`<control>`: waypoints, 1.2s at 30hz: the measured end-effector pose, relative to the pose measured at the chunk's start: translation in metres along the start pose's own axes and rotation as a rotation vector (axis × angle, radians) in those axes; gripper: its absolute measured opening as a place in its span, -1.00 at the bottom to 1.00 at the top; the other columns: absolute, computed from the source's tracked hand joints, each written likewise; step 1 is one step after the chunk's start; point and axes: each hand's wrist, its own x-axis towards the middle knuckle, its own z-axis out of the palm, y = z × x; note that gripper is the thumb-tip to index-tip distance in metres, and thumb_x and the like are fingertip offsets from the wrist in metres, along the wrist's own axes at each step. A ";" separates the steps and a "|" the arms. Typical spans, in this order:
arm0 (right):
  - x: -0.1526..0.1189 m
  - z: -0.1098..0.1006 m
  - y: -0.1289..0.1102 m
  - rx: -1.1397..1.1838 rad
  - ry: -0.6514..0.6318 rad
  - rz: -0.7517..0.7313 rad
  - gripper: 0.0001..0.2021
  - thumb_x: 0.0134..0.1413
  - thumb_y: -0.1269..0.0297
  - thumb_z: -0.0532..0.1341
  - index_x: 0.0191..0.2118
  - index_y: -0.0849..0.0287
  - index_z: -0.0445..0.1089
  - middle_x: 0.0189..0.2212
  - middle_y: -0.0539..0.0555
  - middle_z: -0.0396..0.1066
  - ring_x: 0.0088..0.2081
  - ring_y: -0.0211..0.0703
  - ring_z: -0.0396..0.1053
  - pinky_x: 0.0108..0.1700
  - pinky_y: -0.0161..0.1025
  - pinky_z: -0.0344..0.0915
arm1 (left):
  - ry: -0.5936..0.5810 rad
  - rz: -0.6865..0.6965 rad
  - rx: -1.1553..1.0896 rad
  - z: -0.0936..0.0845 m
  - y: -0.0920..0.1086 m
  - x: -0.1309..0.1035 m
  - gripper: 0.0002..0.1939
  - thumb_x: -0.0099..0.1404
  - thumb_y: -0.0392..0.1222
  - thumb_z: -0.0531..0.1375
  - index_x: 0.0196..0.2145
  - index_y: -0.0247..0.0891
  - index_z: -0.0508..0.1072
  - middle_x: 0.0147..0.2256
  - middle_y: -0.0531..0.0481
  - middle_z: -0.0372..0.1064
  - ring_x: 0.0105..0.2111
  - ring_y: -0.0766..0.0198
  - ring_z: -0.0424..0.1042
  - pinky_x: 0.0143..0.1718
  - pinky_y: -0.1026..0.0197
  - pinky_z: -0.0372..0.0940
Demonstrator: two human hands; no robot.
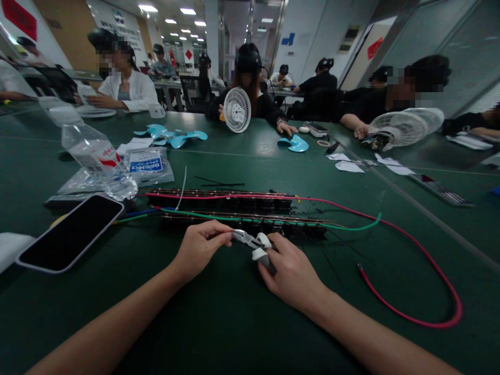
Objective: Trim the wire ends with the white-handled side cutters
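Note:
My right hand [292, 271] grips a pair of pliers [246, 238] by its white-and-grey handles, the metal jaws pointing left. Thumb and fingertips of my left hand [201, 245] are pinched together at the tip of the jaws; what lies between them is too small to make out. Just beyond both hands lie two long black strips [244, 229] with copper-coloured wires along them. A red wire [332, 204] runs over the far strip and loops round to the right. Along the near strip runs a green wire [361, 229]. A white cable tie [182, 190] sticks up at the left.
At the left lie a phone [72, 234], a clear plastic bottle [91, 148] and a labelled plastic bag [150, 164]. Thin black ties [222, 184] lie behind the strips. Across the green table [250, 166], people handle white fan grilles [237, 110] near blue fan blades [295, 143].

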 end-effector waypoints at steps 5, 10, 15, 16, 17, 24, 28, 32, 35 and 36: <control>0.002 0.000 0.002 -0.042 0.040 0.027 -0.90 0.05 0.39 0.17 -0.32 0.24 0.41 -0.13 0.27 0.33 -0.14 0.05 0.32 -0.15 0.01 0.37 | -0.013 -0.009 -0.020 0.000 0.002 0.000 -0.95 0.18 -0.30 0.28 -0.37 -0.30 0.57 -0.50 0.01 0.50 -0.47 0.30 0.49 -0.38 0.27 0.42; 0.003 -0.003 0.002 0.001 0.047 0.054 -0.89 0.07 0.40 0.15 -0.30 0.26 0.42 -0.12 0.28 0.34 -0.08 0.09 0.30 -0.08 0.04 0.35 | -0.013 0.018 -0.009 -0.001 0.001 -0.001 -0.92 0.19 -0.29 0.28 -0.32 -0.30 0.57 -0.48 0.00 0.51 -0.45 0.29 0.51 -0.36 0.25 0.44; 0.003 -0.006 0.002 0.049 0.023 0.075 -0.88 0.10 0.38 0.14 -0.29 0.25 0.41 -0.09 0.30 0.32 -0.09 0.08 0.31 -0.11 0.03 0.37 | 0.018 0.097 0.046 -0.001 0.000 -0.003 -0.88 0.14 -0.30 0.33 -0.30 -0.28 0.59 -0.34 -0.06 0.56 -0.33 0.21 0.55 -0.26 0.19 0.48; 0.003 -0.007 0.002 0.055 0.023 0.076 -0.88 0.10 0.38 0.14 -0.29 0.25 0.41 -0.09 0.30 0.32 -0.10 0.07 0.32 -0.11 0.03 0.38 | 0.036 0.130 0.069 -0.002 0.000 -0.003 -0.89 0.14 -0.30 0.34 -0.31 -0.27 0.59 -0.34 -0.06 0.56 -0.32 0.21 0.55 -0.25 0.18 0.48; 0.003 -0.008 0.001 0.061 0.024 0.077 -0.89 0.10 0.39 0.14 -0.29 0.25 0.41 -0.09 0.29 0.31 -0.11 0.05 0.32 -0.12 0.03 0.38 | 0.051 0.164 0.099 -0.002 0.001 -0.004 -0.91 0.15 -0.29 0.33 -0.33 -0.26 0.59 -0.35 -0.05 0.56 -0.32 0.21 0.55 -0.25 0.17 0.48; 0.005 -0.014 0.001 0.077 0.053 0.071 -0.87 0.11 0.38 0.14 -0.27 0.24 0.43 -0.09 0.28 0.33 -0.14 0.03 0.35 -0.12 0.03 0.38 | 0.215 0.192 0.132 -0.002 -0.001 -0.004 -0.89 0.25 -0.26 0.25 -0.29 -0.25 0.59 -0.32 -0.04 0.59 -0.31 0.21 0.57 -0.21 0.13 0.51; 0.005 -0.015 0.002 0.052 0.074 0.061 -0.81 0.11 0.36 0.15 -0.18 0.24 0.43 -0.07 0.29 0.34 -0.08 0.07 0.33 -0.08 0.08 0.35 | 0.285 0.205 0.103 0.000 -0.003 -0.005 -0.84 0.27 -0.27 0.23 -0.20 -0.26 0.57 -0.24 -0.06 0.58 -0.29 0.20 0.58 -0.26 0.17 0.53; 0.005 -0.014 0.002 0.068 0.072 0.070 -0.81 0.12 0.36 0.14 -0.17 0.25 0.43 -0.07 0.29 0.33 -0.08 0.07 0.32 -0.07 0.08 0.34 | 0.210 0.211 0.096 0.001 0.001 -0.006 -0.83 0.29 -0.28 0.21 -0.18 -0.24 0.56 -0.27 -0.05 0.58 -0.32 0.23 0.58 -0.31 0.21 0.51; 0.004 -0.015 0.002 0.091 0.077 0.045 -0.80 0.11 0.37 0.14 -0.15 0.24 0.42 -0.07 0.29 0.33 -0.08 0.07 0.32 -0.09 0.09 0.35 | 0.118 0.245 0.126 0.003 0.005 -0.007 -0.84 0.30 -0.30 0.20 -0.20 -0.23 0.57 -0.31 -0.04 0.59 -0.31 0.22 0.56 -0.25 0.18 0.49; 0.003 -0.016 0.002 0.097 0.080 0.028 -0.79 0.10 0.38 0.14 -0.15 0.24 0.42 -0.07 0.29 0.33 -0.07 0.08 0.31 -0.09 0.09 0.35 | 0.096 0.265 0.143 0.005 0.006 -0.008 -0.85 0.30 -0.30 0.20 -0.23 -0.23 0.58 -0.31 -0.04 0.58 -0.28 0.21 0.56 -0.21 0.15 0.48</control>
